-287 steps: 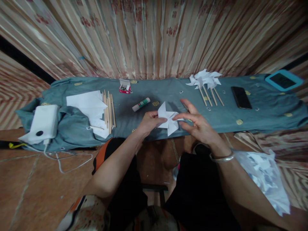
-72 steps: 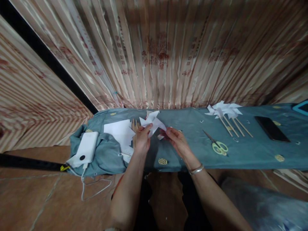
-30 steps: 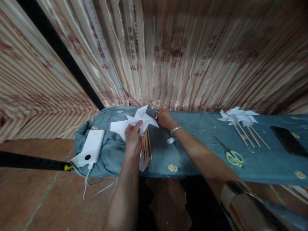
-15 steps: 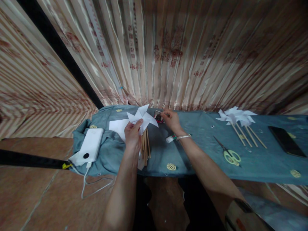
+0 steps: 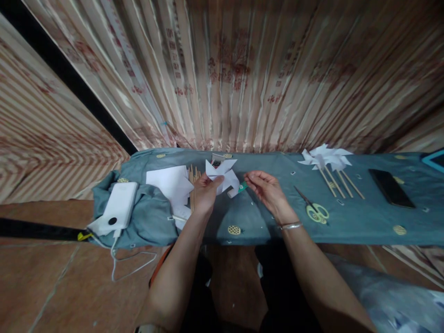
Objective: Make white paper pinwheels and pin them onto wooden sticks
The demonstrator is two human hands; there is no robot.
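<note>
My left hand [image 5: 205,190] pinches a white paper pinwheel [image 5: 227,175] near its centre, thumb on top. To its right, my right hand [image 5: 265,187] has thumb and fingertips pressed together; whatever they hold is too small to make out. A glue stick [image 5: 239,188] with a green label lies between the hands, partly behind the pinwheel. Several wooden sticks [image 5: 192,185] lie beside my left hand, next to white paper sheets [image 5: 166,178]. Behind the pinwheel a small box [image 5: 217,160] is partly hidden.
On the blue-green cloth [image 5: 249,222] are scissors [image 5: 316,212], finished pinwheels on sticks [image 5: 326,159] and a black phone [image 5: 391,187] at the right. A white power bank [image 5: 120,206] with a cable lies at the left. A pleated curtain [image 5: 236,83] hangs behind.
My right hand has drawn back from the small box towards me and to the right. My left hand has turned the pinwheel and brought it right, off the sticks. The view has shifted slightly.
</note>
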